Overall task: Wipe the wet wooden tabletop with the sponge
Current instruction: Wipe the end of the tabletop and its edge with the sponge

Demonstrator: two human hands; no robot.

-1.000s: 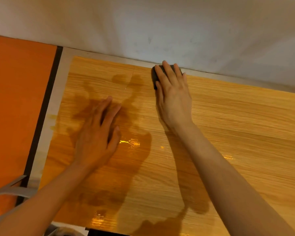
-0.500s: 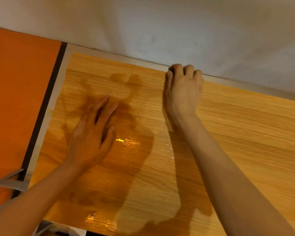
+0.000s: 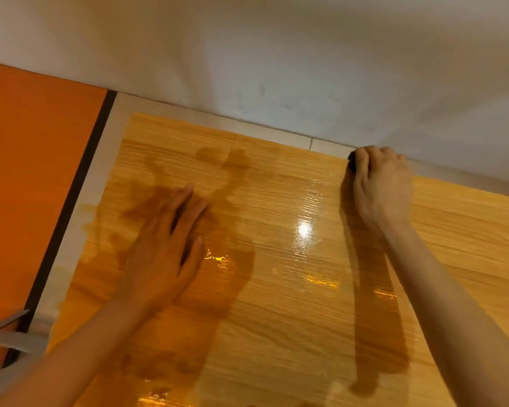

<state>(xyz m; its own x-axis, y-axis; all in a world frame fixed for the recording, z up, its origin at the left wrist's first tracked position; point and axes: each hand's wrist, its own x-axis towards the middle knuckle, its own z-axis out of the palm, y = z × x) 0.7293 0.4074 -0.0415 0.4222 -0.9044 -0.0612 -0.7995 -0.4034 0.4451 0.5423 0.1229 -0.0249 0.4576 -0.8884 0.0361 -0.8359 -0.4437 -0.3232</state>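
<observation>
The wooden tabletop (image 3: 306, 318) fills the lower view, glossy with water; bright wet patches shine near its middle. My right hand (image 3: 381, 188) is at the table's far edge, against the wall, with its fingers curled over a dark sponge (image 3: 351, 161). Only a small dark corner of the sponge shows at the fingertips; the hand hides the remainder. My left hand (image 3: 165, 251) lies flat on the wet wood at the left, fingers apart, holding nothing.
A white wall (image 3: 276, 69) rises right behind the table's far edge. A pale strip (image 3: 94, 195) borders the wood on the left, then a dark line and an orange surface (image 3: 33, 186). A grey metal piece (image 3: 9, 336) shows at the lower left.
My right hand has slid the sponge to the right along the far edge, its fingers curling over it. My left hand has stayed flat on the wood.
</observation>
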